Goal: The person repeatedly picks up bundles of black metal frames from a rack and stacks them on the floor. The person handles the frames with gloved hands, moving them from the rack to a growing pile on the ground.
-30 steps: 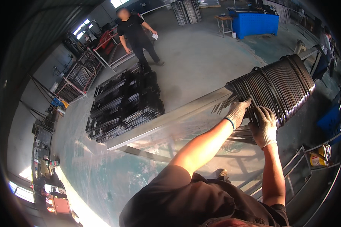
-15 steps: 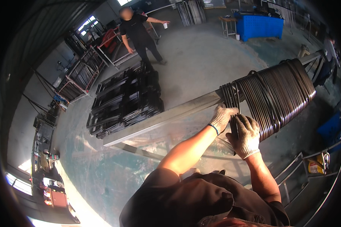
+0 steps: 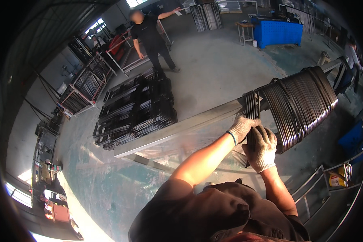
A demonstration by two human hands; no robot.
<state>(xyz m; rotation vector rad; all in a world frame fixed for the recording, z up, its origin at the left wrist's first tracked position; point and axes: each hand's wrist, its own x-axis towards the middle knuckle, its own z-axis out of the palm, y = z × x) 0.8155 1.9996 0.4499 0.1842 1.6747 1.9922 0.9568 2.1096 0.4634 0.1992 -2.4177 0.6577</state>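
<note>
A long grey metal beam [image 3: 181,129] runs from lower left to upper right. Many dark metal rings [image 3: 300,105] hang packed together on its far end. A few rings [image 3: 252,105] stand apart from the pack, closer to me. My left hand [image 3: 243,127], in a light work glove, grips these separated rings near the beam. Just below it, my right hand [image 3: 261,147], also gloved, is closed around the lower part of the same rings.
A pile of black metal frames [image 3: 135,109] lies on the concrete floor to the left. A person in black [image 3: 151,36] stands beyond it beside metal racks [image 3: 86,82]. A blue workbench [image 3: 277,32] is at the back. A metal railing [image 3: 310,193] is at lower right.
Both hands have slid leftward along the beam, pulling a few rings away from the main pack. The person in black has raised an arm.
</note>
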